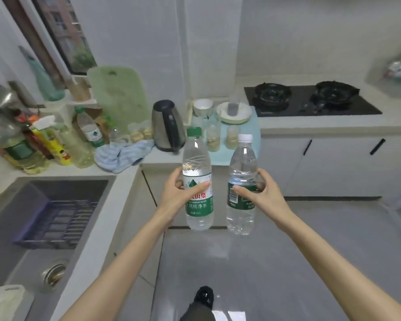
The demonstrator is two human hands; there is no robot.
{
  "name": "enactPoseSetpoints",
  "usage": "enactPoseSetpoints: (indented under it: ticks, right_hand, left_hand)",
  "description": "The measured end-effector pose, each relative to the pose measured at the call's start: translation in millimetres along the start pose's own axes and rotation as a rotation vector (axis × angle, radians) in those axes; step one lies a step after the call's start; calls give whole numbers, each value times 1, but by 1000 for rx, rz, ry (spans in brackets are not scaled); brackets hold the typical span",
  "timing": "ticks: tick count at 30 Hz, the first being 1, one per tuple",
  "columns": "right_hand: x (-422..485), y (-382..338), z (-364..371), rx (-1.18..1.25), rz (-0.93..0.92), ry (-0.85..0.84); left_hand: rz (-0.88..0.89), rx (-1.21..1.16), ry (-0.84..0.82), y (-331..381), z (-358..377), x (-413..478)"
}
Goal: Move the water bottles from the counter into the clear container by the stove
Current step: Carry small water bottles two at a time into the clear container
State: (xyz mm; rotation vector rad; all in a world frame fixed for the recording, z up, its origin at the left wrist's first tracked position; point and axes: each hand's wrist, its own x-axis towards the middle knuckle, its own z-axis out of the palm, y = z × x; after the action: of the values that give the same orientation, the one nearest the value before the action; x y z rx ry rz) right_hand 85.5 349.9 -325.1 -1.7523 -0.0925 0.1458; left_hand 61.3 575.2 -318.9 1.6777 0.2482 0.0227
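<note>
head | left hand [180,196] grip wraps green-capped bottle [197,179] | right hand [261,193] grip wraps white-capped bottle [241,181]

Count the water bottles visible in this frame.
3. A green-capped bottle held in the left hand, a white-capped bottle in the right hand, and a third bottle standing on the counter left of the kettle. Clutter there may hide others.
</note>
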Motion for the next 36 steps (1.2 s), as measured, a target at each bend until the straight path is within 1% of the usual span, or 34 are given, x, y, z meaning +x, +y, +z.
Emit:
enactPoseSetpoints:
  ticks: [11, 13, 19, 26, 32, 33, 35, 36]
  right_hand:
    - [78, -4, -80, 1, 65, 369]
    - [91, -4, -100, 5, 78, 460]
    - [112, -7, -157, 22, 78, 659]
    - [138, 11, -250, 48, 97, 803]
    - [171, 33, -356, 3, 102, 808]
    - [179, 37, -388, 0, 101, 795]
    - [186, 36, -410, -1, 103, 784]
    - [193, 37, -436, -8, 107, 776]
  left_hand:
    - [74, 54, -435, 53, 103, 156]
    - [88, 80, -522, 65, 130, 181]
    - [103, 59, -683, 86, 209, 232]
    - [123, 56, -762, 99, 317, 275]
    - [120, -30, -794, 115, 425, 297]
    - [118, -52, -787, 121, 456, 303]
    - [118, -64, -790, 130, 478, 307]
    - [115, -68, -781, 138, 501, 311]
